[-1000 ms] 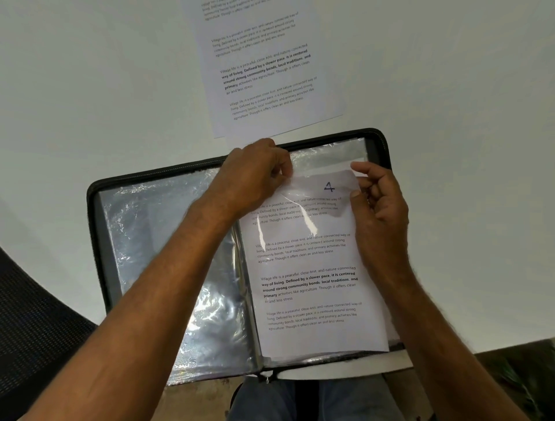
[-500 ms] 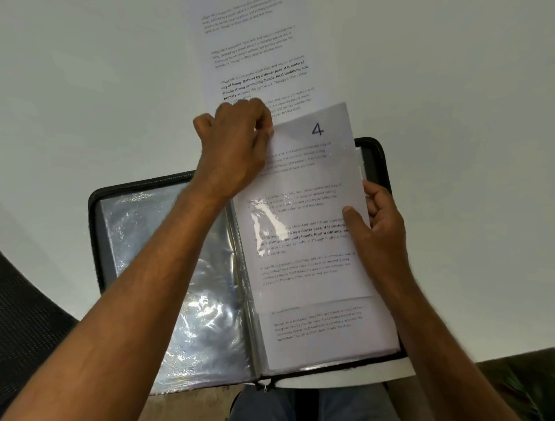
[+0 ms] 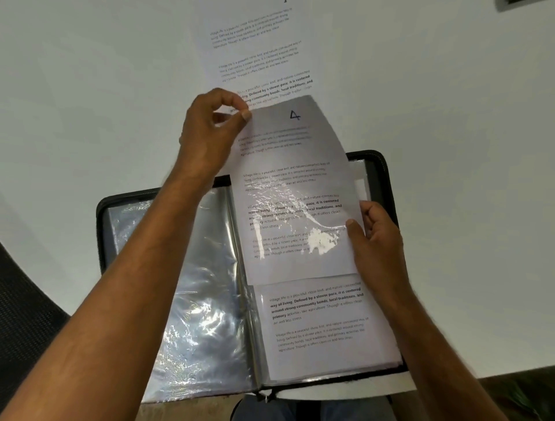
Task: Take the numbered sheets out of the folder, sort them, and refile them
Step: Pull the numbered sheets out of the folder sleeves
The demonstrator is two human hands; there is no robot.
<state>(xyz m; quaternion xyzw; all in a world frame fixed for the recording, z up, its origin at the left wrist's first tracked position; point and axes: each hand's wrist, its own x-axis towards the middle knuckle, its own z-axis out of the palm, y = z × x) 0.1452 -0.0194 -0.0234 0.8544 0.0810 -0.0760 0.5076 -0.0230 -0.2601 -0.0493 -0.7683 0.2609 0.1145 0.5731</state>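
An open black zip folder (image 3: 100, 228) with clear plastic sleeves lies on the white table near me. A printed sheet marked "4" (image 3: 288, 168) sticks more than halfway out of the top of the right-hand sleeve. My left hand (image 3: 207, 138) pinches the sheet's top left corner between thumb and fingers. My right hand (image 3: 375, 237) holds the right edge of the sleeve, thumb on top. Another printed sheet (image 3: 321, 324) shows in the sleeves underneath. The left-hand sleeves (image 3: 186, 285) look empty.
One loose printed sheet (image 3: 255, 51) lies on the white table (image 3: 90, 90) beyond the folder, partly under the raised sheet. A dark mesh chair (image 3: 21, 315) shows at the lower left. A small dark object (image 3: 516, 3) sits at the table's far right corner.
My left hand has pulled sheet 4 upward, out of the sleeve and away from me. My right hand slid down the sleeve's right edge and holds it down.
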